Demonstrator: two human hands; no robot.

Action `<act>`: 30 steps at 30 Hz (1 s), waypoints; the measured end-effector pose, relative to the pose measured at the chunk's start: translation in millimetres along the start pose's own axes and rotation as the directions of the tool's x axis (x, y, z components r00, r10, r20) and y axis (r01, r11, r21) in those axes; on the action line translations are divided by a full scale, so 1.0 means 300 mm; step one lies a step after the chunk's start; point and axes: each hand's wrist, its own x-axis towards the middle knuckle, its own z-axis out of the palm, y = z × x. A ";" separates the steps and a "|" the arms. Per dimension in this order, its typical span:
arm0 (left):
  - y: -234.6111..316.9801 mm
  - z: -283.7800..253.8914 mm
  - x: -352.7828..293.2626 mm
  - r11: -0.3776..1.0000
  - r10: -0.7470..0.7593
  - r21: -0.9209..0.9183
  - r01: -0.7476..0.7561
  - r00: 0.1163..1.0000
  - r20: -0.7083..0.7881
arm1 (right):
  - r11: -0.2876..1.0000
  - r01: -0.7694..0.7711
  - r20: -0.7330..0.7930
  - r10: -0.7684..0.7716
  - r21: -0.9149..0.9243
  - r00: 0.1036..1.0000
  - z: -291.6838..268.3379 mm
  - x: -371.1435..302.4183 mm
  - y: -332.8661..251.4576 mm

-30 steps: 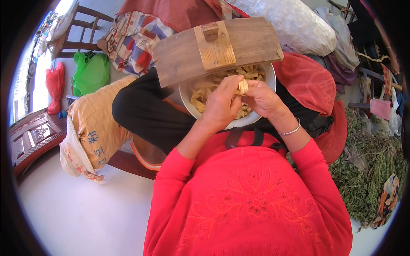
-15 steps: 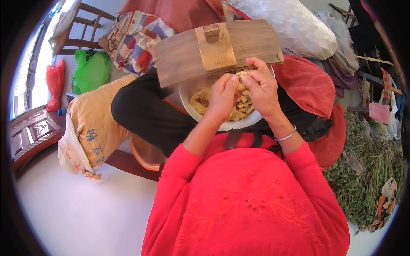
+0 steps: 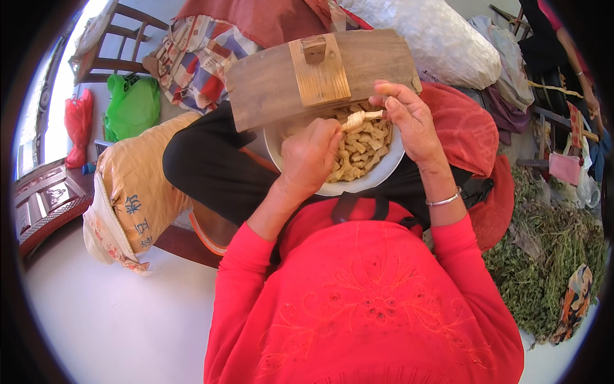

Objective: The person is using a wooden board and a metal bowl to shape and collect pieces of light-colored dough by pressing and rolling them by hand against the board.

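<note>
A pale yellow tofu-skin strip (image 3: 362, 120), with a knot-like twist in its middle, stretches between my hands. My left hand (image 3: 311, 153) is closed round its left end, and the fingers hide that end. At the strip's other end, the thumb and forefinger of my right hand (image 3: 412, 125) pinch the tip. Below them, a white bowl (image 3: 332, 190) in my lap holds many knotted tofu-skin pieces (image 3: 358, 153). Over the bowl's far side lies a wooden board (image 3: 262, 83) with a small block fixed on it.
A tan sack (image 3: 144, 185) leans by my left knee, with green (image 3: 131, 105) and red (image 3: 78, 128) plastic bags beyond. A large white sack (image 3: 422, 45) lies ahead. Dried green plants (image 3: 543, 249) cover the floor at right. Another person's arm (image 3: 579, 70) shows at far right.
My hands have moved apart, the left toward the lower left and the right to the right. The strip between them now shows stretched out, and more of the bowl's contents is visible.
</note>
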 end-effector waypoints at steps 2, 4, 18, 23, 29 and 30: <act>-0.001 -0.011 0.023 0.997 0.069 0.023 -0.069 0.998 0.014 | 0.980 -0.042 0.147 0.072 -0.195 0.987 -0.022 0.005 -0.048; -0.001 -0.011 0.031 0.995 0.103 0.012 -0.103 0.994 0.038 | 0.939 -0.136 0.194 0.205 -0.317 0.959 -0.009 0.000 -0.075; -0.027 -0.013 0.059 0.951 -0.118 -0.278 0.137 0.990 0.083 | 0.967 -0.081 0.215 0.134 -0.240 0.967 -0.004 0.067 -0.075; -0.061 -0.042 0.120 0.877 -0.292 -0.330 0.350 0.932 0.214 | 0.948 -0.279 0.293 0.313 -0.154 0.903 0.010 0.130 -0.068; -0.201 -0.074 0.169 0.766 -0.418 -0.450 0.459 0.888 0.193 | 0.955 -0.143 0.103 0.174 -0.261 0.979 0.077 0.205 -0.042; -0.215 -0.077 0.176 0.774 -0.408 -0.457 0.439 0.897 0.172 | 0.948 -0.128 0.092 0.161 -0.293 0.983 0.079 0.215 -0.034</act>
